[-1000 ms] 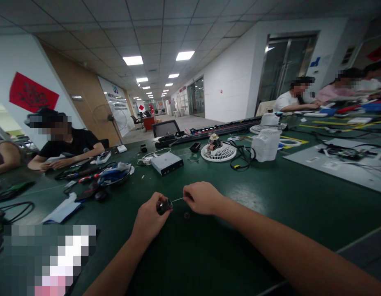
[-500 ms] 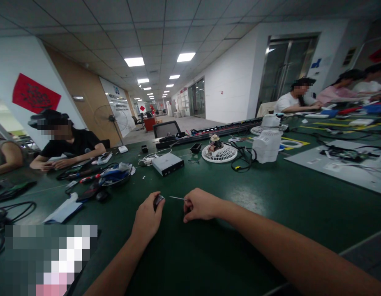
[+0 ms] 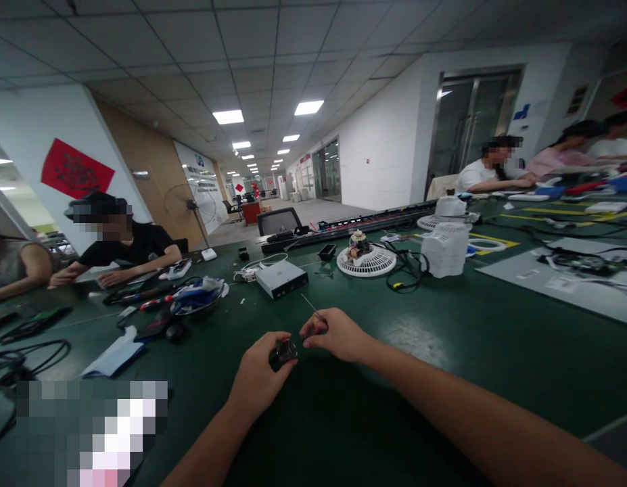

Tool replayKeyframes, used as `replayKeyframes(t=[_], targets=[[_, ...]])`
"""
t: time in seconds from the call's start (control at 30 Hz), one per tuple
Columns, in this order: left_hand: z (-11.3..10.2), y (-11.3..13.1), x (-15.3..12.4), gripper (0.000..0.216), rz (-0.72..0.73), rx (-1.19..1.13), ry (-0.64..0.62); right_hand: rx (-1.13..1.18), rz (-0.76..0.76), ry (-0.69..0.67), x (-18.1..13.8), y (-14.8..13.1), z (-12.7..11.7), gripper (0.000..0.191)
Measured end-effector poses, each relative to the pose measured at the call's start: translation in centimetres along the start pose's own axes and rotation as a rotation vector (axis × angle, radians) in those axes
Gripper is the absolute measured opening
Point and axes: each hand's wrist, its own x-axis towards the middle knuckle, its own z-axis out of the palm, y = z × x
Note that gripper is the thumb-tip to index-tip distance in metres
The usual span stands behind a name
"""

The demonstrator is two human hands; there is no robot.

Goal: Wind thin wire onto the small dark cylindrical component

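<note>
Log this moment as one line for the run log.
left hand: grips small dark cylindrical part | right hand: pinches thin metal rod, tip pointing away | rod and part: apart | surface: green table

Table point(image 3: 470, 352) bare right of right hand point(image 3: 338, 335); grey box point(image 3: 281, 279) ahead, tool clutter point(image 3: 191, 303) left.

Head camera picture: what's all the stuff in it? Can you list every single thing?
table: one, dark green, under everything
silver box: one, grey, mid-table
fan grille: one, white, right of the silver box
fan housing: one, white, right of the fan grille
cables: several, black, between grille and housing
seated people: several, along both table ends
red sign: one, left wall
ceiling lights: many, white, overhead
small dark part: one, in left hand
thin rod: one, silvery, in right hand
left hand: grips the small dark part
right hand: pinches the thin rod
</note>
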Motion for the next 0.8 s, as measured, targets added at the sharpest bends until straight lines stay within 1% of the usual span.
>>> replayKeyframes(t=[0.13,0.27,0.37,0.47,0.6,0.73,0.8], targets=[[0.0,0.1,-0.1,0.037,0.036,0.003,-0.008,0.042,-0.002,-0.002,-0.2,-0.1,0.4,0.028],[-0.1,0.4,-0.2,0.034,0.057,-0.023,-0.013,0.125,-0.118,-0.046,-0.7,-0.7,0.7,0.042],[-0.2,0.7,-0.4,0.030,0.087,-0.067,0.007,0.076,-0.204,-0.044,-1.1,-1.0,0.8,0.045],[-0.2,0.9,-0.5,0.028,0.128,-0.095,0.007,-0.016,-0.242,0.005,-1.1,-1.2,0.8,0.044],[-0.3,0.8,-0.5,0.024,0.143,-0.123,-0.002,-0.099,-0.159,0.042,-1.0,-1.2,0.9,0.042],[-0.2,0.5,-0.6,0.021,0.199,-0.083,-0.022,-0.095,-0.037,-0.040,-0.9,-1.0,1.0,0.048],[-0.1,0.4,-0.7,0.018,0.234,-0.071,-0.027,-0.105,-0.024,-0.063,-1.0,-1.0,1.0,0.049]])
